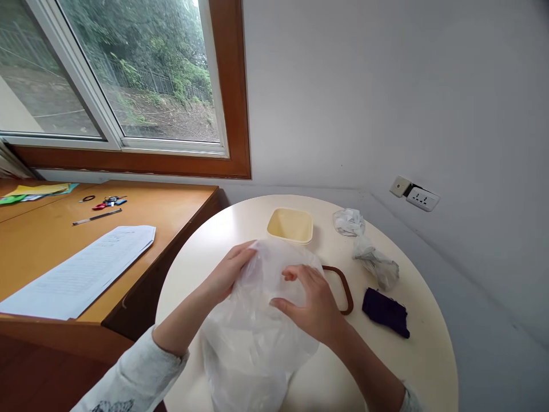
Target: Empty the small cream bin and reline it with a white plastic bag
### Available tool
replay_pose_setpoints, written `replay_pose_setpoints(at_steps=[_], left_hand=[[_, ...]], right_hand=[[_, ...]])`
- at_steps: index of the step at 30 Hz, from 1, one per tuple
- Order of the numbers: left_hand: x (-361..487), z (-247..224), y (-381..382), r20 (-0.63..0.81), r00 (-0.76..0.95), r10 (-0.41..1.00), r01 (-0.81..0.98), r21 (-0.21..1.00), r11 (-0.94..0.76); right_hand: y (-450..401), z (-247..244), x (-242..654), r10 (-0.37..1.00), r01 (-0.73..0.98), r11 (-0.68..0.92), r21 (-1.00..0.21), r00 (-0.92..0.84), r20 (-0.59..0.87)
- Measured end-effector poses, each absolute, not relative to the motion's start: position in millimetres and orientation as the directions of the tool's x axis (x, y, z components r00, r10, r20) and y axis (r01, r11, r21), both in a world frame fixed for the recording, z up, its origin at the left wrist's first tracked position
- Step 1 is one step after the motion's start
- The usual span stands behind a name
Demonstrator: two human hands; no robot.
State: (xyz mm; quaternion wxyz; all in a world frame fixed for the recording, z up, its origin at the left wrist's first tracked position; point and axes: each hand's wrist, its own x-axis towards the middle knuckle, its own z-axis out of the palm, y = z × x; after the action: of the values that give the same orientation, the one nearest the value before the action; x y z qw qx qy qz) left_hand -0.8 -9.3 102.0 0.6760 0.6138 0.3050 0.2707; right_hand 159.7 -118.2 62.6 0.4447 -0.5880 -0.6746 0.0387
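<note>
A large translucent white plastic bag (253,337) spreads over the near part of the round table (193,252). My left hand (234,269) grips the bag's upper left edge, its fingers partly hidden behind the film. Over the upper right of the bag is my right hand (311,300), thumb and curled fingers apart with nothing visible between them. Whether it touches the film I cannot tell. Just beyond the bag stands a pale yellow square tub (290,226). A brown rounded loop (348,292) lies to the right, partly covered by the bag and my right hand.
Two crumpled clear plastic bags (349,222) (376,263) and a folded dark purple cloth (386,313) lie along the table's right side. On the wooden desk (180,200) at left are paper sheets (86,269), a pen (97,217) and keys (110,201). A wall stands behind.
</note>
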Motion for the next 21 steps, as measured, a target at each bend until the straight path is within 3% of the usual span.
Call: replay_pose_setpoints(at_steps=[3, 5, 7, 10, 13, 17, 21], left_hand=[[-4, 110, -23, -0.015, 0.884, 0.468, 0.055, 0.996, -0.072], [-8, 116, -28, -0.052, 0.961, 0.270, 0.095, 0.984, -0.150], [-11, 118, -29, -0.103, 0.971, 0.216, 0.131, 0.985, -0.116], [-12, 112, -23, -0.147, 0.904, 0.402, 0.183, 0.982, -0.054], [-6, 101, -18, -0.126, 0.810, 0.573, 0.267, 0.949, -0.168], [2, 92, -13, -0.053, 0.783, 0.619, 0.319, 0.890, -0.327], [-5, 98, 0, 0.006, 0.716, 0.698, 0.298, 0.901, -0.314]], right_hand=[[-113, 54, 155, 0.904, 0.701, 0.205, -0.683, 0.132, 0.407], [-111, 47, 157, 0.903, 0.640, 0.246, -0.728, 0.120, 0.411], [-111, 42, 161, 0.889, 0.556, 0.315, -0.770, 0.111, 0.444], [-116, 39, 165, 0.884, 0.417, 0.348, -0.840, 0.151, 0.442], [-121, 42, 163, 0.902, 0.297, 0.345, -0.890, 0.157, 0.402], [-125, 48, 162, 0.908, 0.258, 0.359, -0.897, 0.124, 0.400], [-128, 48, 177, 0.870, 0.332, 0.345, -0.878, 0.239, 0.432]])
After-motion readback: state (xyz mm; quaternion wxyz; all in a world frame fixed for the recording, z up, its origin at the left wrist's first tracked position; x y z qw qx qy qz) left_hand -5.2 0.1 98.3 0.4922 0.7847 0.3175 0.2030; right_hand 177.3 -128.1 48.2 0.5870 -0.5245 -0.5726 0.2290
